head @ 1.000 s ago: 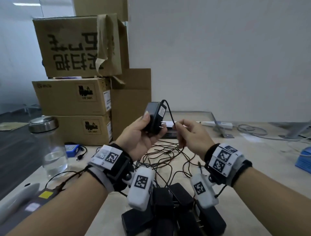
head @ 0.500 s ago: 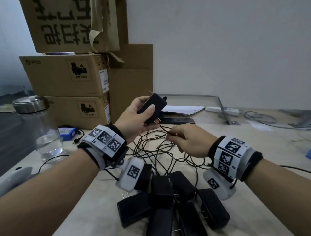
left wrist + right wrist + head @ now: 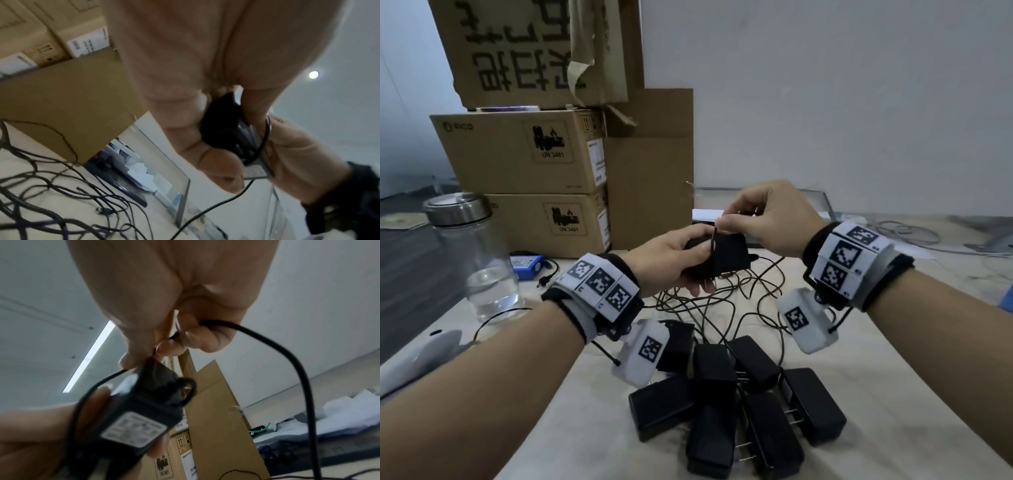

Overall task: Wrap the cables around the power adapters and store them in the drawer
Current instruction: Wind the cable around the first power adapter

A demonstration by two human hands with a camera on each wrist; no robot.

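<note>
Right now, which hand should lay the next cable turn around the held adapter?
Right. The right hand already pinches the cable just above the adapter, while the left hand grips the adapter body and looks best kept as the anchor.

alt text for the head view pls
The left hand grips a black power adapter while the right hand pinches its cable over it. More adapters lie piled on the table.
</note>
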